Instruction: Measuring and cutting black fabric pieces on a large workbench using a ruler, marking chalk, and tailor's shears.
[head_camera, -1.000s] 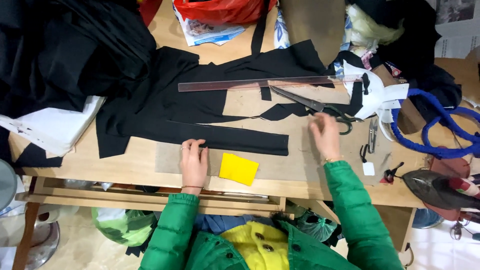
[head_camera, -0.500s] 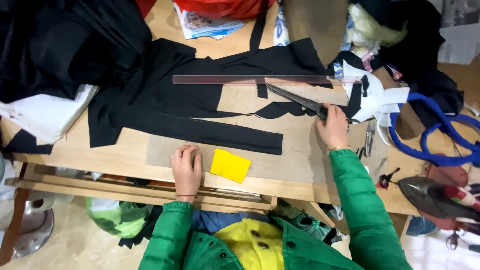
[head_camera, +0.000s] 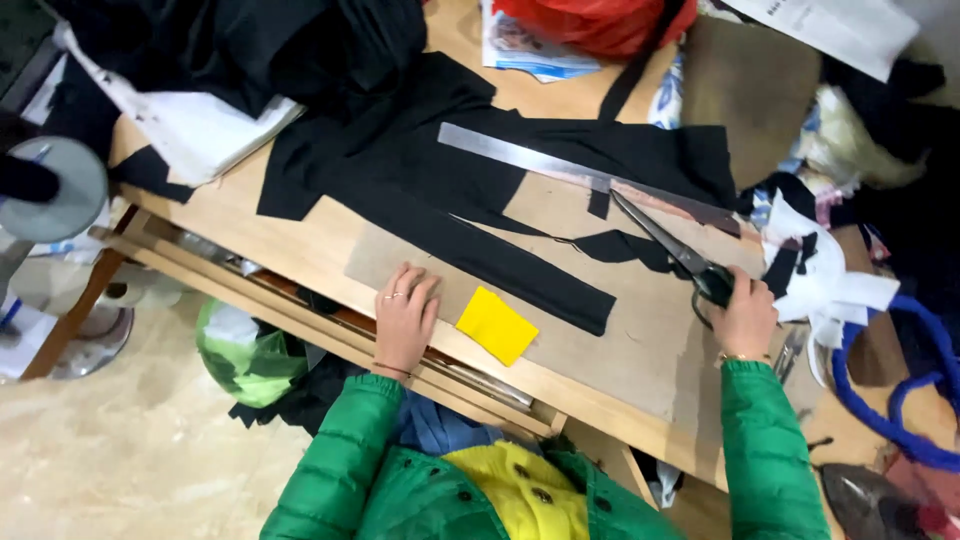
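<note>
While the left hand (head_camera: 405, 318) lies flat and open, pinning the brown paper pattern (head_camera: 640, 340) to the surface, the right hand (head_camera: 745, 315) grips long black-handled scissors (head_camera: 665, 245) beside the black fabric strip (head_camera: 500, 260).

Scissors (head_camera: 668, 243) lie on the table (head_camera: 300, 250) between ruler (head_camera: 560, 168) and cloth strip (head_camera: 500, 265).

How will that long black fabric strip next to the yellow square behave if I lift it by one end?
The black fabric strip lies flat and follows the table, so it is probably floppy and would droop. It looks thin, likely light for its length. Its far end seems joined to the larger black cloth, which may drag along.
</note>
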